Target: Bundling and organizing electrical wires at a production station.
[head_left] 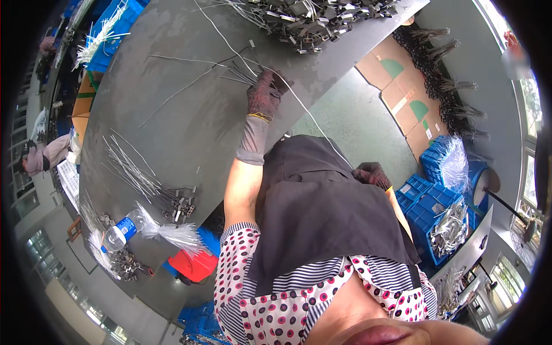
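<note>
My left hand [265, 95], in a dark red-black knit glove with a grey cuff, is over the grey table and closed on a small bundle of thin dark wires [240, 73]. Past this hand runs a long white cord [310, 115], curving from the far side of the table down toward my right hand [372, 174]. That gloved hand is low beside my black apron, its fingers curled at the cord's lower end; the grip itself is partly hidden. Left of the bundle, two thin loose strands [184, 59] lie on the table.
A heap of metal clip-like parts [322, 20] covers the far table. Wires with metal ends [138, 178] lie at left, near a plastic bottle [123, 229] and a clear strand bundle [178, 233]. Blue crates [425, 201] stand right; cardboard [402, 98] and dark wire bundles [437, 75] lie beyond.
</note>
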Motion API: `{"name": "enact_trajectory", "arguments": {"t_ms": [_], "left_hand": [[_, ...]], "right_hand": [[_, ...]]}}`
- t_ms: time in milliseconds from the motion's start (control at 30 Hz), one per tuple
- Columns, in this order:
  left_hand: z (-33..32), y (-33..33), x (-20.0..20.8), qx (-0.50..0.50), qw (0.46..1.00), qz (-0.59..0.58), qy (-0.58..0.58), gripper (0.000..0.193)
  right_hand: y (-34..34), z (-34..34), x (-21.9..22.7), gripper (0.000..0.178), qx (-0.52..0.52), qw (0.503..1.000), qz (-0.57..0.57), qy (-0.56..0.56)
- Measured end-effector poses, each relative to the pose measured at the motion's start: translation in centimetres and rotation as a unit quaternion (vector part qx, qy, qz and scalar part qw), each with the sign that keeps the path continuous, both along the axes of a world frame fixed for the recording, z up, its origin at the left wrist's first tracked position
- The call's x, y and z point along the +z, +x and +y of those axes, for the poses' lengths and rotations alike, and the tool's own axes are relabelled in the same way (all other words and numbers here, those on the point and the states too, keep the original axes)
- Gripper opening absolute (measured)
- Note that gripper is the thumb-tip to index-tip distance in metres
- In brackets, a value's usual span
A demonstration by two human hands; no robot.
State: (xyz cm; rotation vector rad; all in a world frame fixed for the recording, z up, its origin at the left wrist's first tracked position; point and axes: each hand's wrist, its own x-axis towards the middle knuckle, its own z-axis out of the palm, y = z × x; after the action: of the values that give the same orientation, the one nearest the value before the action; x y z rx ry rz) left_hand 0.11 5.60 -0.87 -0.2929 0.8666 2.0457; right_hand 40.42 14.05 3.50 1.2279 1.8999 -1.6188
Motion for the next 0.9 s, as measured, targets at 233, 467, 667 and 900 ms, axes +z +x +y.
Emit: {"name": "enact_trajectory", "arguments": {"t_ms": [233, 467, 667, 900], "left_hand": [[0.2, -1.2, 0.6, 0.055, 0.998, -0.001, -0.006, 0.014], [-0.7, -0.1, 1.3, 0.062, 0.998, 0.005, 0.01, 0.02], [-3.0, 3.0, -2.1, -0.011, 0.988, 0.047, -0.145, 0.02], [-0.7, 4.7, -2.8, -0.059, 0.998, -0.033, -0.009, 0.02]], "right_hand": [[5.7, -0.2, -3.1, 0.036, -0.049, 0.998, -0.036, 0.036], [6.5, -0.8, -1.7, 0.029, -0.114, 0.992, 0.024, 0.043], [6.9, -0.2, -1.2, 0.023, -0.128, 0.989, 0.053, 0.05], [8.1, 0.0, 0.7, 0.02, -0.089, 0.992, 0.085, 0.042]]}}
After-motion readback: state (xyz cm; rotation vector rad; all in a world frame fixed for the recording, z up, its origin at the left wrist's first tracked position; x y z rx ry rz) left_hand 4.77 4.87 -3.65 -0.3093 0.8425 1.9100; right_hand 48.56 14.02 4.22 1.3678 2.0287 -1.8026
